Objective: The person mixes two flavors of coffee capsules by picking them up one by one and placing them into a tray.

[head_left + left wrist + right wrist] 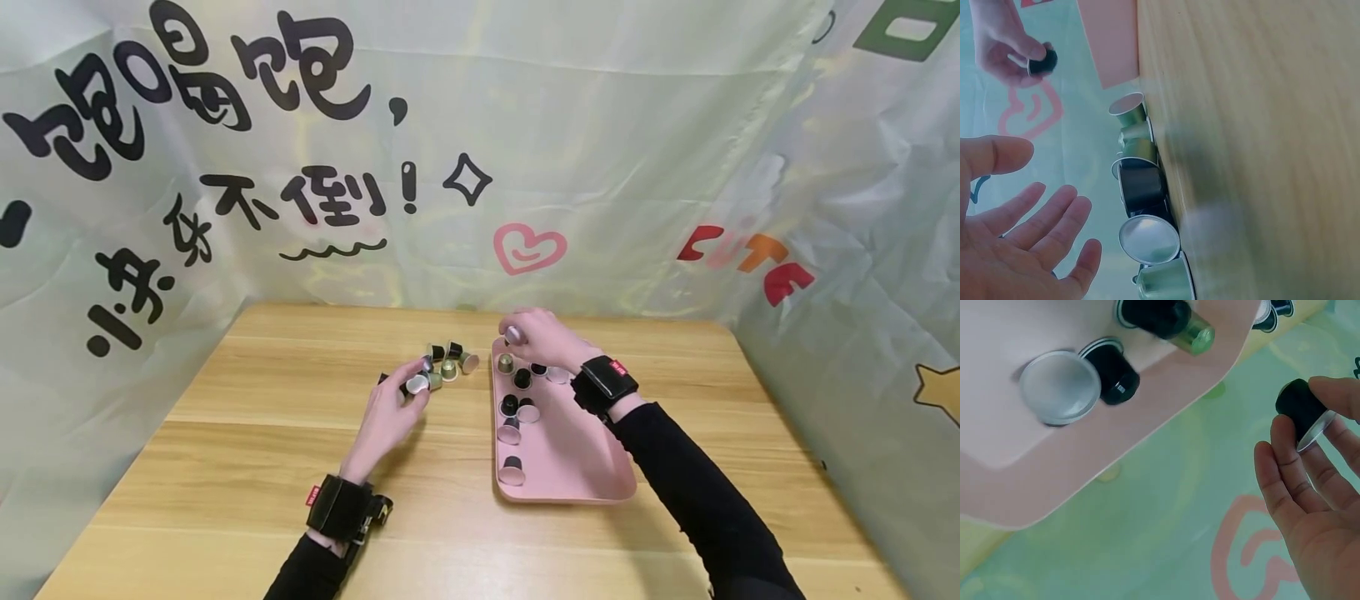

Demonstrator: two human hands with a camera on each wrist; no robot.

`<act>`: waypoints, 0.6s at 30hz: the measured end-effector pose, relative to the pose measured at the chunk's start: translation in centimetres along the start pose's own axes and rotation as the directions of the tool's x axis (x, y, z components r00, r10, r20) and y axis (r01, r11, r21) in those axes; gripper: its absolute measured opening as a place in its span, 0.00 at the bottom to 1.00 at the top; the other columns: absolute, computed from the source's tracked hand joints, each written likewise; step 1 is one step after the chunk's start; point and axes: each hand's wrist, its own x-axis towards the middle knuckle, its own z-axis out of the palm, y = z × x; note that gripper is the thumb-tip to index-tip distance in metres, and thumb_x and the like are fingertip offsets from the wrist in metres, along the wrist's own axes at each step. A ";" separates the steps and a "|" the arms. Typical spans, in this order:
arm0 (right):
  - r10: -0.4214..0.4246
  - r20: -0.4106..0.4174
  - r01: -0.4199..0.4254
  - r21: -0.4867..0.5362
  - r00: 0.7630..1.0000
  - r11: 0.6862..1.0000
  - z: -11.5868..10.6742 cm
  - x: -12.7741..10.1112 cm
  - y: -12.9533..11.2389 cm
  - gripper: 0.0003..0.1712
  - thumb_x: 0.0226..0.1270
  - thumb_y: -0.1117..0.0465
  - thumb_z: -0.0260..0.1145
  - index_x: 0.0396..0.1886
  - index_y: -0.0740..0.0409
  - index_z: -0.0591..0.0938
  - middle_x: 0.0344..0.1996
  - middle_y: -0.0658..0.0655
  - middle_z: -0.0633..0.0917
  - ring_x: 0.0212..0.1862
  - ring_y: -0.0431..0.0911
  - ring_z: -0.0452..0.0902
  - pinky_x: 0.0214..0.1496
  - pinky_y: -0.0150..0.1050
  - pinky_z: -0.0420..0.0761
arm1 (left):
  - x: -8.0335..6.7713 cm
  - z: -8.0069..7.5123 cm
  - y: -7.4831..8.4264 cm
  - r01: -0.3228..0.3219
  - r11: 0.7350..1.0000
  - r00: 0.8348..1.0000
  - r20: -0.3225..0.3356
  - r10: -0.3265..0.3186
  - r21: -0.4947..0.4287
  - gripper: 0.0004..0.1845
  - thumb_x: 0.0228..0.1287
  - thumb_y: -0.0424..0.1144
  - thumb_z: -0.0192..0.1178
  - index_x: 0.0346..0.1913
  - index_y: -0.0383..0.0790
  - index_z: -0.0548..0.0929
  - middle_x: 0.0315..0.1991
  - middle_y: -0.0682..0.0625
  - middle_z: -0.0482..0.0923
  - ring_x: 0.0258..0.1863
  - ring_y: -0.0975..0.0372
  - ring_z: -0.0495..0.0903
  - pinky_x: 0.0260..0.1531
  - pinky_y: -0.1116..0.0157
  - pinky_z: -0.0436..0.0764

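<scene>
The right hand [542, 337] pinches a black capsule [1298, 407] with thumb and fingers, above the far corner of the pink tray [577, 467], at about 12 o'clock of it. The left hand [390, 412] is open, fingers relaxed, just beside the loose capsules [446, 364] on the wooden table [247, 467]. To do the step well, the person should lower the capsule into a free place of the tray without knocking those standing there. In the right wrist view its long axis is tilted: the dome points toward 10 o'clock, the foil rim toward 4 o'clock.
</scene>
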 end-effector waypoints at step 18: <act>0.053 0.002 -0.053 -0.011 0.999 0.999 -1.6 -4.1 2.0 0.13 0.54 0.72 0.69 0.41 0.62 0.84 0.36 0.60 0.88 0.43 0.57 0.84 0.49 0.53 0.83 | 0.0 0.0 0.0 0.013 1.000 1.000 0.005 -0.013 -0.004 0.29 0.65 0.34 0.63 0.69 0.38 0.73 0.68 0.36 0.74 0.70 0.43 0.71 0.72 0.41 0.66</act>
